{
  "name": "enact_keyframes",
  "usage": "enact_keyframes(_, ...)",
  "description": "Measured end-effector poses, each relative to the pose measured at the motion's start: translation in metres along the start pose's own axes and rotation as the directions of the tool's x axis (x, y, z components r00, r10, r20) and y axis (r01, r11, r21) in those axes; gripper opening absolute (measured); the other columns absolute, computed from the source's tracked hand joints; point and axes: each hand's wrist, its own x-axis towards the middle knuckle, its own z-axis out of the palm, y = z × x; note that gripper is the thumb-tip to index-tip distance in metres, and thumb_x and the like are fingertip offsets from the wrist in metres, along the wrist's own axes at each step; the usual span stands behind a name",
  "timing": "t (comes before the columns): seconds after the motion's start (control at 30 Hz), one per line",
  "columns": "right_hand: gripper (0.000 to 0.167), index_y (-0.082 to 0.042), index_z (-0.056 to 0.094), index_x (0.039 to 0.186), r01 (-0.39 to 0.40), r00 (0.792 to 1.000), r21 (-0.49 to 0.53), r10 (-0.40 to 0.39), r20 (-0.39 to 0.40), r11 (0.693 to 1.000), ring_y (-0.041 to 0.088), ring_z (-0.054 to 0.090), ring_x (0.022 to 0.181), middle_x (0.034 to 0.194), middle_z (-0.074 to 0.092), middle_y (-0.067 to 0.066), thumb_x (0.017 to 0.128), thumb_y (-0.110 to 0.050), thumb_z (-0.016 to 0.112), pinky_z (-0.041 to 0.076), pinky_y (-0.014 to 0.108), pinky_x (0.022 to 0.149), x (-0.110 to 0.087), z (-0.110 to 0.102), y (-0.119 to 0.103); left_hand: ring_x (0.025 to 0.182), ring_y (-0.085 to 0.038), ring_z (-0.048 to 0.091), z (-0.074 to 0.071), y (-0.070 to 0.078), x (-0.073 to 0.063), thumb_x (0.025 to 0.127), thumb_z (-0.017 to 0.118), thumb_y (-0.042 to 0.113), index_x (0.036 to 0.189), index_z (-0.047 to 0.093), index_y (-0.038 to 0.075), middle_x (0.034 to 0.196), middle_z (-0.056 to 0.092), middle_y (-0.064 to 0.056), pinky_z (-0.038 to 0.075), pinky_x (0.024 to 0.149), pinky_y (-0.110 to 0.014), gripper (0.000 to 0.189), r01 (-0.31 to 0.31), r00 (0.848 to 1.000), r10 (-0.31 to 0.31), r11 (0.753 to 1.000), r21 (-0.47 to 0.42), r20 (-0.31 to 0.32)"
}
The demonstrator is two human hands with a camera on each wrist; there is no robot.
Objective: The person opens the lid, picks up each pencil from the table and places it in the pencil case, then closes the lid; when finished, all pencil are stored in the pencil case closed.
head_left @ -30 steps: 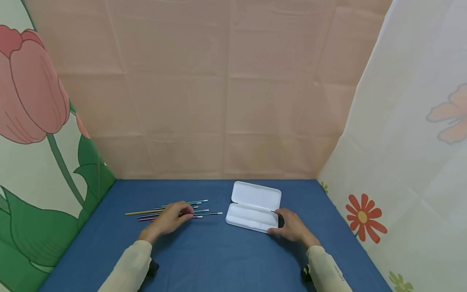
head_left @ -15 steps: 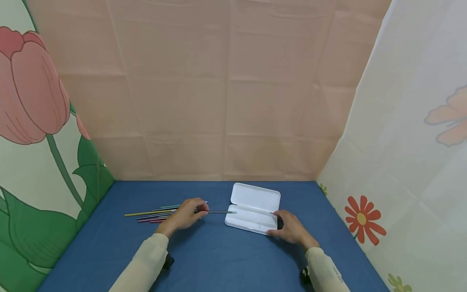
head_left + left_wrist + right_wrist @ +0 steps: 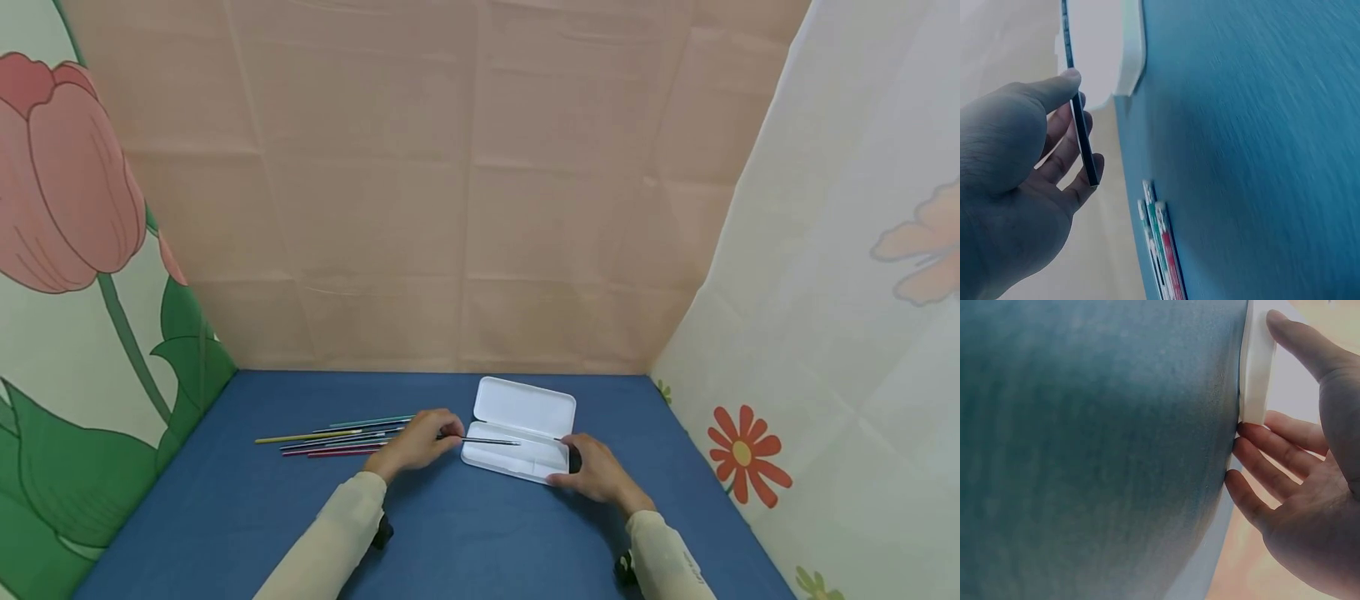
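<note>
My left hand [image 3: 422,440] pinches a thin dark pencil [image 3: 1080,119] between thumb and fingers. In the head view the pencil's pale tip reaches over the open base of a white pencil case [image 3: 486,457]. Its flat near end shows by the little finger in the left wrist view. My right hand [image 3: 596,471] holds the case at its right end, thumb on the near side and fingers round the far side. The lid [image 3: 525,405] stands raised at the back. Inside the base, a low divider shows toward the right.
Several slim pencils [image 3: 337,452] in red, green and dark colours lie loosely side by side on the blue tabletop [image 3: 465,542] to the left. A longer yellow one [image 3: 288,438] sticks out leftward. Cloth walls [image 3: 360,208] stand behind and at both sides.
My left hand has drawn the dark pencil out of the group and carried it right, its tip now over the case. The right hand and case have stayed in place.
</note>
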Motion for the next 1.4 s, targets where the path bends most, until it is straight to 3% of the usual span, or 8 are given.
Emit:
enact_keyframes(0.33, 0.089, -0.001, 0.064, 0.153, 0.021, 1.0, -0.006, -0.021, -0.014, 1.0, 0.044, 0.062, 0.146, 0.156, 0.066, 0.022, 0.086, -0.047, 0.099, 0.049, 0.067, 0.123, 0.0, 0.001, 0.001, 0.092, -0.009, 0.065, 0.017, 0.008, 0.017, 0.107, 0.076, 0.007, 0.109, 0.08, 0.007, 0.102, 0.076, -0.003, 0.058, 0.086, -0.03, 0.005, -0.061, 0.998, 0.061, 0.998, -0.01, -0.005)
enact_keyframes(0.53, 0.088, 0.001, 0.065, 0.152, 0.027, 0.999, 0.006, -0.027, -0.025, 1.0, 0.044, 0.064, 0.143, 0.153, 0.068, 0.022, 0.085, -0.045, 0.1, 0.051, 0.065, 0.121, -0.001, 0.001, 0.0, 0.09, -0.01, 0.062, 0.03, 0.016, 0.029, 0.108, 0.076, 0.007, 0.111, 0.081, 0.006, 0.101, 0.076, -0.003, 0.055, 0.084, -0.031, 0.006, -0.052, 0.999, 0.052, 0.999, -0.01, 0.007)
enact_keyframes(0.8, 0.088, -0.001, 0.065, 0.152, 0.018, 1.0, -0.001, -0.018, -0.016, 1.0, 0.042, 0.064, 0.142, 0.153, 0.068, 0.021, 0.086, -0.046, 0.099, 0.051, 0.066, 0.121, -0.003, 0.0, -0.001, 0.094, -0.012, 0.063, 0.045, 0.026, 0.043, 0.108, 0.076, 0.01, 0.114, 0.081, 0.009, 0.105, 0.075, -0.001, 0.058, 0.09, -0.034, 0.008, 0.01, 0.999, -0.011, 1.0, 0.023, 0.032)
enact_keyframes(1.13, 0.083, 0.001, 0.067, 0.148, 0.062, 0.997, -0.002, -0.062, -0.036, 0.998, 0.04, 0.068, 0.136, 0.147, 0.072, 0.02, 0.085, -0.043, 0.1, 0.053, 0.065, 0.118, -0.003, 0.0, -0.001, 0.088, -0.009, 0.06, 0.057, 0.036, 0.058, 0.107, 0.077, 0.008, 0.109, 0.083, 0.006, 0.099, 0.075, -0.002, 0.056, 0.087, -0.031, 0.007, -0.033, 0.998, 0.031, 0.999, 0.031, 0.056)
enact_keyframes(1.27, 0.084, 0.001, 0.067, 0.148, 0.057, 0.998, 0.0, -0.057, -0.036, 0.998, 0.04, 0.068, 0.137, 0.147, 0.071, 0.02, 0.085, -0.044, 0.1, 0.052, 0.064, 0.119, -0.004, 0.0, -0.002, 0.085, -0.009, 0.06, 0.065, 0.028, 0.063, 0.106, 0.078, 0.006, 0.107, 0.083, 0.005, 0.096, 0.075, -0.002, 0.057, 0.084, -0.031, 0.006, -0.06, 0.996, 0.059, 0.998, 0.014, 0.062)
enact_keyframes(1.4, 0.084, 0.001, 0.067, 0.148, 0.05, 0.998, -0.007, -0.051, -0.037, 0.999, 0.041, 0.067, 0.138, 0.148, 0.071, 0.019, 0.084, -0.044, 0.1, 0.052, 0.064, 0.119, -0.004, -0.001, -0.002, 0.083, -0.009, 0.06, 0.09, -0.006, 0.078, 0.107, 0.076, 0.012, 0.104, 0.084, 0.012, 0.094, 0.075, 0.002, 0.056, 0.078, -0.033, 0.008, -0.132, 0.991, 0.132, 0.991, 0.018, 0.032)
